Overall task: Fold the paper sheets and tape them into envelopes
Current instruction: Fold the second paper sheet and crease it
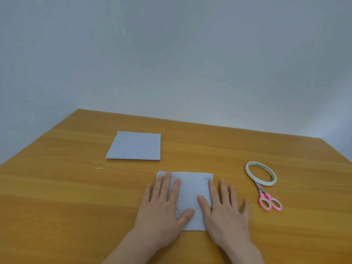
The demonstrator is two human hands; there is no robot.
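Observation:
A folded pale blue paper sheet (190, 189) lies on the wooden table in front of me. My left hand (163, 206) presses flat on its left part with straight fingers. My right hand (224, 208) lies flat over its right edge, fingers spread, partly on the table. A second pale blue paper (135, 146), folded flat, lies farther back to the left, untouched. A roll of white tape (260, 173) lies to the right of my hands. Pink-handled scissors (268, 200) lie just in front of the roll, their blade tips under it.
The wooden table (76, 197) ends at a far edge against a plain grey-white wall. A tiny white scrap (99, 168) lies on the left of the table.

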